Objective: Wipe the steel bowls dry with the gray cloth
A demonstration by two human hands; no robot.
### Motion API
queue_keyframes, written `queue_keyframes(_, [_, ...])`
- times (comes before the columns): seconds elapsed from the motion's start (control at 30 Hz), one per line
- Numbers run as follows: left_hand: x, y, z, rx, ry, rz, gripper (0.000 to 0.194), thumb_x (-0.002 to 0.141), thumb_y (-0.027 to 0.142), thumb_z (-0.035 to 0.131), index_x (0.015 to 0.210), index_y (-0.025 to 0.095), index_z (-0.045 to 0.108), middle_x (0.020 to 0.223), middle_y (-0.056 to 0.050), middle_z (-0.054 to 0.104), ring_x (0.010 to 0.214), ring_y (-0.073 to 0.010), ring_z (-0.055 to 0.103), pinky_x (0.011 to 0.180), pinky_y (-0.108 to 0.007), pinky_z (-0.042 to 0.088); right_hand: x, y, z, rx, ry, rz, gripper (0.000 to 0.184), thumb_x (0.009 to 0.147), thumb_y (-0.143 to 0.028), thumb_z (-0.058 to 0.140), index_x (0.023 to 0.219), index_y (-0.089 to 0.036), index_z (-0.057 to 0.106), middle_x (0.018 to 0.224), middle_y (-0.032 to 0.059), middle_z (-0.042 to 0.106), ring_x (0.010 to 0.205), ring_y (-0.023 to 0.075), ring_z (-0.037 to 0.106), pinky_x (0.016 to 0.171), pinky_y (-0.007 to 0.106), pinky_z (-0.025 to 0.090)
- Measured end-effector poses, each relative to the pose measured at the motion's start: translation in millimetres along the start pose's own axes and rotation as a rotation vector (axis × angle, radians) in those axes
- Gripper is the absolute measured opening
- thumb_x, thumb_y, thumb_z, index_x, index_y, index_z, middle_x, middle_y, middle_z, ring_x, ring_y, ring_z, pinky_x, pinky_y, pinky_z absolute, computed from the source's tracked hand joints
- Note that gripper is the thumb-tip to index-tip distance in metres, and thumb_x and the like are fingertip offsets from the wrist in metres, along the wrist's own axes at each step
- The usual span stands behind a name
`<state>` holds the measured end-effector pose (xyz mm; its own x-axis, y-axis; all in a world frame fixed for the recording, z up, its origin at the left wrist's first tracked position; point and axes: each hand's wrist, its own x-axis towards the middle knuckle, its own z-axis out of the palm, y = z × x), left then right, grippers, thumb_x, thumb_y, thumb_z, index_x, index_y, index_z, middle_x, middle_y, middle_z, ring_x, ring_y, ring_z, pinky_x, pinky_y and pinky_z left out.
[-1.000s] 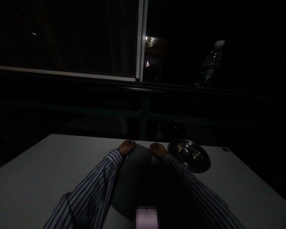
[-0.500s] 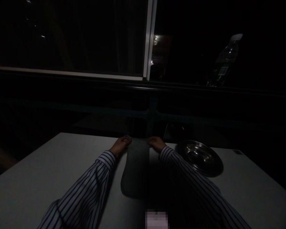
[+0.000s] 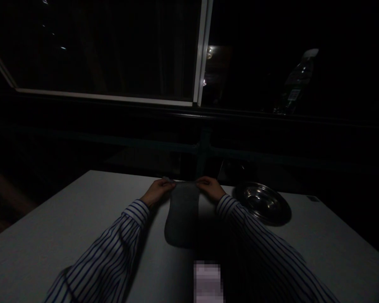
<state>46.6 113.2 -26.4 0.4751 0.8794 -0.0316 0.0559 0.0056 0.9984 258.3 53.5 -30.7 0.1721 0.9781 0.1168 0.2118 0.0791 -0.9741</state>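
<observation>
A piece of grey cloth [image 3: 182, 214] with a rounded lower end extends down from my hands over the white table. Its right side fades into deep shadow, and I cannot tell exactly what kind of item it is. My left hand [image 3: 158, 190] pinches the top left corner between thumb and fingers. On the other top corner, the fingers of my right hand [image 3: 211, 187] are closed in a similar pinch. The top edge runs taut between both hands, near the table's far edge. To the right of my right hand rests a shiny metal dish [image 3: 263, 203].
The white table [image 3: 91, 210] carries a small dark label [image 3: 312, 198] near its far right corner. Beyond it stand a dark ledge, a clear bottle with a white cap [image 3: 298, 80] and a window frame [image 3: 200, 54]. The surroundings are very dark.
The cloth was slanted and is now straighter, with its top edge stretched level between my hands. Its lower end sits farther from me. The view has shifted slightly left.
</observation>
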Motion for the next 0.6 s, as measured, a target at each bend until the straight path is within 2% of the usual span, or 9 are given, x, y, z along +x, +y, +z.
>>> queue_keyframes(0.13, [-1.4,1.5,-1.1,0.028,0.028,0.036,0.03,0.056,0.034,0.068,0.075,0.012,0.065,0.073,-0.005,0.065,0.074,-0.0186,0.058,0.076,-0.034,0.041,-0.2,-6.0,0.3,-0.021,0.0,-0.003,0.012,0.058,-0.022,0.063,0.068,-0.015,0.059,0.066,-0.0005,0.062,0.071,0.0146,0.058,0.073,0.031,0.042])
queue_keyframes(0.27, [-5.8,9.1,-2.6,0.046,0.038,0.06,0.028,0.054,0.03,0.068,0.076,0.013,0.066,0.077,-0.004,0.066,0.08,-0.0197,0.059,0.082,-0.035,0.039,-5.0,-14.0,-1.5,-0.137,0.002,-0.057,0.011,0.062,-0.02,0.061,0.072,-0.015,0.06,0.07,0.0006,0.062,0.073,0.0144,0.058,0.073,0.03,0.042])
queue_keyframes(0.43, [-28.1,13.3,-5.8,0.17,-0.026,0.112,0.025,0.059,0.03,0.065,0.077,0.013,0.065,0.079,-0.004,0.067,0.081,-0.0202,0.06,0.081,-0.034,0.042,-33.5,-22.5,-4.0,-0.43,-0.075,-0.254,0.011,0.071,-0.019,0.056,0.079,-0.017,0.062,0.08,0.0024,0.063,0.08,0.0152,0.057,0.076,0.03,0.041])
queue_keyframes(0.6, [-66.8,-1.7,-5.4,0.476,-0.066,0.249,0.024,0.07,0.033,0.055,0.084,0.016,0.066,0.086,-0.006,0.067,0.084,-0.0201,0.06,0.082,-0.032,0.043,-71.0,-16.1,-3.7,-0.715,-0.19,-0.465,0.011,0.074,-0.016,0.053,0.081,-0.018,0.062,0.083,0.0041,0.063,0.083,0.0164,0.056,0.077,0.03,0.04])
